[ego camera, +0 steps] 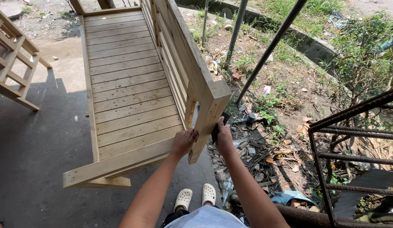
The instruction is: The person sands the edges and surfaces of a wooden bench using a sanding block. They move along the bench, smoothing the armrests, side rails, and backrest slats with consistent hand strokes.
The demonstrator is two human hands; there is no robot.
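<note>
Pale pine slats form the seat of a wooden bench point(124, 90) lying tipped on a dark concrete floor point(31, 152). The left hand point(184, 141) braces the end post point(210, 122) with fingers curled against it, while the right hand point(224, 137) has its grip closed on a dark sanding block point(220, 123) pressed to the post's side. White clogs point(195, 196) show below; rusty rebar frame point(352, 139) stands at right.
</note>
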